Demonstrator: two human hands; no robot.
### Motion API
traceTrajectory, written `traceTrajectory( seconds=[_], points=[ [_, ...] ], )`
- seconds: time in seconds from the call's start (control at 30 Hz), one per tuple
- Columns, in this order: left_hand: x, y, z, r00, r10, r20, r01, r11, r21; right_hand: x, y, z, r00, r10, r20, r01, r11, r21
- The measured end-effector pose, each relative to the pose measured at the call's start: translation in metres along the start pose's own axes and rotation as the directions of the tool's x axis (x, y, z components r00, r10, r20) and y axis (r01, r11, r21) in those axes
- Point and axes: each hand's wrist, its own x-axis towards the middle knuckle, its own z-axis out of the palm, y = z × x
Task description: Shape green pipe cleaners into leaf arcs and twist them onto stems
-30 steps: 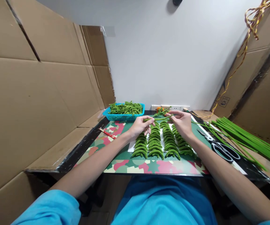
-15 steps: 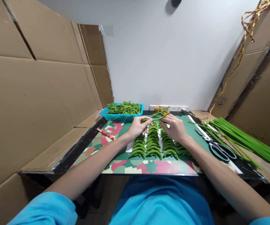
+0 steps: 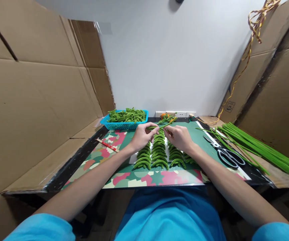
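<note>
Head view: a thin green strand sits above the far end of the mat, its long axis running left to right and its free right end slanting up toward the wall. The left hand pinches it between thumb and fingers; the right hand is pinched on it just beside. Below, curved green pieces lie in rows, partly hidden by the hands and right forearm. A blue basket of green pieces stands far left; scissors and long green stems lie right.
</note>
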Motion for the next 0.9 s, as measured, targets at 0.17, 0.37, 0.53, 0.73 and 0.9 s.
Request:
traceTrajectory(
  seconds=[0.17,0.37,0.53,0.73,0.9],
  points=[
    [0.001,0.003,0.001,1.0,-0.024,-0.019,0.023,0.999,-0.038,0.003,0.004,-0.004,0.995,0.057,0.078,-0.058,0.998,0.012],
    [0.002,0.004,0.001,1.0,-0.029,-0.004,0.029,0.998,-0.047,0.002,0.005,-0.003,0.995,0.05,0.089,-0.054,0.998,0.037],
    [0.001,0.005,0.0,0.996,-0.076,0.045,0.079,0.994,-0.079,0.0,0.006,-0.001,0.998,0.008,0.058,-0.013,0.996,0.087],
    [0.001,0.009,-0.001,0.979,-0.164,0.119,0.179,0.975,-0.134,0.001,0.003,-0.007,0.999,-0.033,0.02,0.03,0.988,0.155],
    [0.001,0.007,-0.003,0.973,-0.163,0.164,0.192,0.964,-0.182,0.002,-0.002,-0.014,0.998,-0.063,0.029,0.053,0.96,0.276]
  ],
)
